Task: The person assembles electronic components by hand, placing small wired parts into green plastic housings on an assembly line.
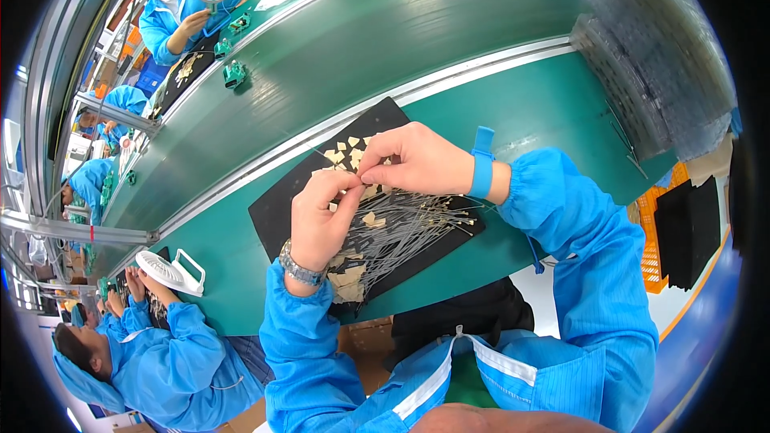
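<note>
My left hand (319,220) and my right hand (417,162) meet fingertip to fingertip above a black mat (277,208). Both are closed in a pinch; whatever lies between the fingers is too small and covered to make out. Below them on the mat spreads a bundle of thin grey wires (401,232) with small pale ends toward the right. Scraps of beige tape or paper (353,143) are scattered beyond my hands, and a larger beige piece (346,282) lies at the near left. A blue strap (482,168) circles my right wrist, a metal watch (301,266) my left.
The mat rests on a green bench (545,104). Past a metal rail runs a green conveyor belt (361,40) carrying green parts (234,74). A white fan (170,271) stands left; clear plastic trays (658,48) stack at right, above an orange crate (650,232). Co-workers sit left.
</note>
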Tool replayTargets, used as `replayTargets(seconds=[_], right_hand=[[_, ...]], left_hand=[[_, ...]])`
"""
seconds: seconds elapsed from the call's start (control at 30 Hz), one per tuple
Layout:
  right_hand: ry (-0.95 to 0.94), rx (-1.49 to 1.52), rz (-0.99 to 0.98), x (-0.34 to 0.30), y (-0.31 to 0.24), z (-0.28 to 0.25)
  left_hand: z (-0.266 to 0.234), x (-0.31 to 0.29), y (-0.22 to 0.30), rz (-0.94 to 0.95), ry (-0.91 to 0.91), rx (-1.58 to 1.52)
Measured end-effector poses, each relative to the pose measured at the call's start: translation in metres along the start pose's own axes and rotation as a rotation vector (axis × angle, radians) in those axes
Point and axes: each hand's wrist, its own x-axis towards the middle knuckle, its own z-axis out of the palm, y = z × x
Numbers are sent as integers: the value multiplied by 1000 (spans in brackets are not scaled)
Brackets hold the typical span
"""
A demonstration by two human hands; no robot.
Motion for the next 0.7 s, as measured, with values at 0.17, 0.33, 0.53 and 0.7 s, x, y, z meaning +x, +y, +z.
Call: replayTargets(seconds=[0.17,0.33,0.53,0.7], right_hand=[[67,-54,27,2,6,4],[155,-235,20,2,15,4],[21,537,55,4,3,10],[13,717,158,-1,8,6]], left_hand=[[-2,-1,-6,-38,-22,-110],[1,-4,-6,-243,39,-542],[-1,-7,-11,-252,3,-776],[3,-6,-12,-302,-102,-771]])
